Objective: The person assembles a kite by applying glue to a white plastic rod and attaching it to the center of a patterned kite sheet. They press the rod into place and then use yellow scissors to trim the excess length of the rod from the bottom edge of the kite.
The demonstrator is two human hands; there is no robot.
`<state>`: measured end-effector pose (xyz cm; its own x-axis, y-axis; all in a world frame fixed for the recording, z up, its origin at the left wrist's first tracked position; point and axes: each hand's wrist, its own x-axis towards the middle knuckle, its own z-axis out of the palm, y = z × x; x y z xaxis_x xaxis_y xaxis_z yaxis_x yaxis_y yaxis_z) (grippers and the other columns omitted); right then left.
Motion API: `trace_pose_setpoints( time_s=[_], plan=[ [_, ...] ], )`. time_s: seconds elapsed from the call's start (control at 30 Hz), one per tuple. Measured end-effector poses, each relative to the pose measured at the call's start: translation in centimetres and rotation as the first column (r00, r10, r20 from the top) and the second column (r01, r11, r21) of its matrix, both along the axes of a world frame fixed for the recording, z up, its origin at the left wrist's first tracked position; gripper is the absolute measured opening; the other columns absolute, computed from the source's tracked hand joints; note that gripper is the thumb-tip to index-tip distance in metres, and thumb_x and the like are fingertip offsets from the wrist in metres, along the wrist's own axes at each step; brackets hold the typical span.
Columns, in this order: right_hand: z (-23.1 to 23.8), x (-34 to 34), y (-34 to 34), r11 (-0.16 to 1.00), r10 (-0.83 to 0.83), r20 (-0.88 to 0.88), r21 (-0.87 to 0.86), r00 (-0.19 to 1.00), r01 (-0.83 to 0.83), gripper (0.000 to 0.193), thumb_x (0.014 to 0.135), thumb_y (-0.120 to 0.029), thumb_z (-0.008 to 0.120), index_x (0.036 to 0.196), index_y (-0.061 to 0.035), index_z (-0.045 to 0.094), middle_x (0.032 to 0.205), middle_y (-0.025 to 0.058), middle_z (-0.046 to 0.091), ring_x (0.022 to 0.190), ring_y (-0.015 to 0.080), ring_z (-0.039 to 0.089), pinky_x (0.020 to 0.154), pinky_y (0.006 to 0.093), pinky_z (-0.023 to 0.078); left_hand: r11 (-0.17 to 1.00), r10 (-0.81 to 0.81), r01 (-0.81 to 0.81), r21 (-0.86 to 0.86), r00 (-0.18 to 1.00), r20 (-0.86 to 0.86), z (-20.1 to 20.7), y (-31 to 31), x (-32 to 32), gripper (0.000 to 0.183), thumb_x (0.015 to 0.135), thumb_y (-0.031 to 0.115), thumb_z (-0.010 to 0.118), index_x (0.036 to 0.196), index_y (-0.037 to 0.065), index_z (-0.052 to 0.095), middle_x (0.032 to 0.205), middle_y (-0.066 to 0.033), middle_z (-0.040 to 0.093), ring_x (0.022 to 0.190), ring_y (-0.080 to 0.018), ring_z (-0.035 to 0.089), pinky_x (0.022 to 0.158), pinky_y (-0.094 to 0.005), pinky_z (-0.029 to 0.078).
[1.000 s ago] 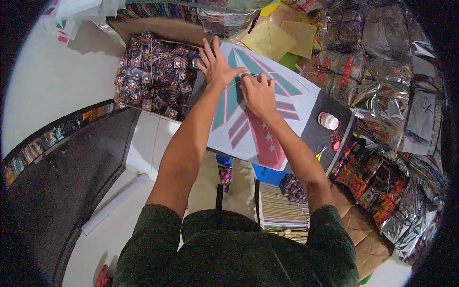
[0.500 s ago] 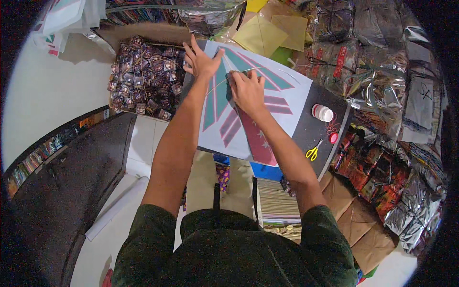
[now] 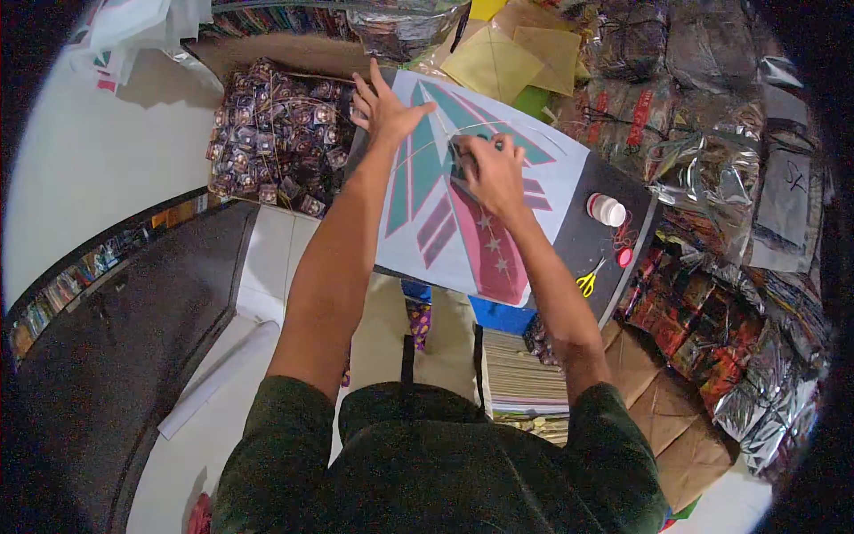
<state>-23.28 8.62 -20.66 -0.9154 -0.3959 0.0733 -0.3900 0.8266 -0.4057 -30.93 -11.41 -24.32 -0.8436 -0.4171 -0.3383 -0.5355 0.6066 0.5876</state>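
Observation:
A paper kite (image 3: 534,231), white with green, pink and purple shapes and white stars, lies flat on a dark board (image 3: 585,233) before me. A thin curved stick (image 3: 429,146) bows across its upper part, and a pale straight strip runs down from its top corner. My left hand (image 3: 389,111) rests open at the upper left edge, fingers spread and thumb stretched over the kite. Near the kite's middle, my right hand (image 3: 494,169) is closed, fingertips pressed down around the central line. Whatever those fingers hold is hidden and slightly blurred.
On the board's right side are a white jar (image 3: 607,210), a red cap (image 3: 625,257), red thread and yellow scissors (image 3: 586,283). An open carton (image 3: 276,133) of small wrapped items adjoins the left edge. Plastic-wrapped bundles (image 3: 703,125) crowd the right; yellow paper squares (image 3: 492,64) lie behind.
My right hand has moved slightly right and down along the kite's middle, and its fingers have curled in. The left hand stays at the upper edge, its thumb a little further out.

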Motion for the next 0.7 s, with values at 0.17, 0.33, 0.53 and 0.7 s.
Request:
trace_pose_setpoints(
  time_s=[0.17,0.33,0.53,0.7],
  plan=[
    [-0.9,0.1,-0.7,0.991,0.084,0.022,0.101,0.996,-0.085,0.03,0.079,-0.011,0.061,0.109,-0.0159,0.06,0.1,0.006,0.068,0.1,0.0301,0.052,0.081,0.0477,0.035,1.0,0.006,-0.006,0.004,1.0,-0.003,0.0,0.1,0.1,0.137,0.052,0.044,0.093,0.155,0.027,0.003,0.161,-0.0207,0.001,0.147,-0.0409,0.005,0.113,-0.063,0.009],
    [-1.2,0.1,-1.2,0.994,0.079,-0.051,0.079,0.996,-0.075,0.027,0.081,-0.012,0.059,0.108,-0.0164,0.06,0.097,0.0036,0.069,0.1,0.0275,0.053,0.079,0.046,0.035,1.0,0.002,-0.002,-0.009,1.0,0.003,-0.3,0.1,0.0,0.138,0.051,0.045,0.093,0.154,0.027,0.004,0.161,-0.0209,0.001,0.147,-0.041,0.007,0.113,-0.0629,0.009],
    [0.1,0.3,-1.2,0.976,0.134,-0.052,0.178,0.99,-0.123,0.024,0.084,-0.015,0.057,0.108,-0.017,0.058,0.105,-0.0004,0.067,0.099,0.0256,0.054,0.079,0.0455,0.036,1.0,-0.004,0.003,-0.027,1.0,-0.019,-1.0,0.0,0.1,0.138,0.051,0.048,0.092,0.154,0.026,0.004,0.161,-0.0195,0.001,0.147,-0.0405,0.006,0.112,-0.0626,0.01],
    [-0.9,2.5,0.3,0.97,0.155,-0.062,0.201,0.986,-0.139,0.023,0.085,-0.018,0.057,0.107,-0.0163,0.057,0.11,-0.0028,0.065,0.102,0.024,0.053,0.078,0.0461,0.037,1.0,-0.02,0.02,-0.016,1.0,-0.013,-1.0,-0.1,0.0,0.139,0.052,0.05,0.092,0.155,0.023,0.002,0.161,-0.0195,-0.002,0.147,-0.0413,0.004,0.111,-0.063,0.011]
  ],
)
